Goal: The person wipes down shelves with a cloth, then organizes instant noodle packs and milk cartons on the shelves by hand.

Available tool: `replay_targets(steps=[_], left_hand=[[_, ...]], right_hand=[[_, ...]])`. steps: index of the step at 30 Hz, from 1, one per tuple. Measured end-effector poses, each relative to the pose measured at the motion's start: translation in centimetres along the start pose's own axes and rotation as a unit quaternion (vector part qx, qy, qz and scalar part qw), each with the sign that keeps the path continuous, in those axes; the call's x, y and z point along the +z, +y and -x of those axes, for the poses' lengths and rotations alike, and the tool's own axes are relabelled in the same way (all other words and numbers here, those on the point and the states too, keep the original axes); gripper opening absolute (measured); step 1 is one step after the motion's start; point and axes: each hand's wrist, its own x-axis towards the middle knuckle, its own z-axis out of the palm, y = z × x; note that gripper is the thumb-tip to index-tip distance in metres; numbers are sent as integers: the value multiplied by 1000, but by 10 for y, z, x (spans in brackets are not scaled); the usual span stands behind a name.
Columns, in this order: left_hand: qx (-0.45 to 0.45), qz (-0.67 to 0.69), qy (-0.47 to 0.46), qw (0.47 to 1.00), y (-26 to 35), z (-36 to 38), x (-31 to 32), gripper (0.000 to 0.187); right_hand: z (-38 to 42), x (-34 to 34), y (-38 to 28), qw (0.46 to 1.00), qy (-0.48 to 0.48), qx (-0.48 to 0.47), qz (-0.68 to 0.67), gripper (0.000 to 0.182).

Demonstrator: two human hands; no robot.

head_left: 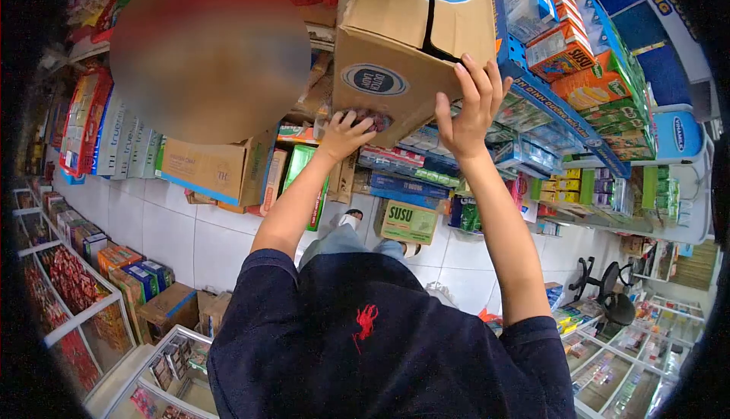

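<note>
A large brown Dutch Lady carton (414,39) stands in front of me at the top of the head view. A dark strap or gap runs down its upper face. My right hand (473,111) lies against the carton's right corner, fingers stretched and spread, thumb apart. My left hand (346,136) is at the carton's lower front, its fingers bent over a shiny reddish plastic-wrapped pack (374,121). How firmly those fingers grip the pack is hard to see. Whether something supports the carton from below is hidden.
Milk packs (563,46) fill the shelves at the right. A TH carton (205,168) is at the left, and a green SUSU carton (409,223) is on the tiled floor (163,217) by my feet. Glass cases (179,373) flank me. A blurred patch hides the upper left.
</note>
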Motion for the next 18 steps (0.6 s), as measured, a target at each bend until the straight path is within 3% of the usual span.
replay_targets(steps=[3,4,7,10,12,15,16,18], left_hand=[[67,60,-141,986,2,23,14,18],[68,65,-140,986,-1,29,19,18],[216,65,-293,929,-3,52,43,23],[250,86,-326,908,-5,68,54,21],[224,117,-332,909,4,67,48,20],[130,159,-237,950,14,23,17,24],[135,160,-237,949,14,0,-3,24],[27,173,-89,980,12,-57,-49,27]], right_hand=[[0,-5,-1,1000,-21,9,1,39],[-1,-6,-1,999,-29,21,-16,38],[-1,-6,-4,998,-19,30,-42,41],[0,-2,-4,999,-14,38,-33,43],[-1,-1,-6,998,-6,53,-40,45],[-3,-5,-5,997,-5,60,-53,48],[-4,-8,-5,996,-21,65,-52,52],[-9,-16,-8,996,-34,69,-50,56]])
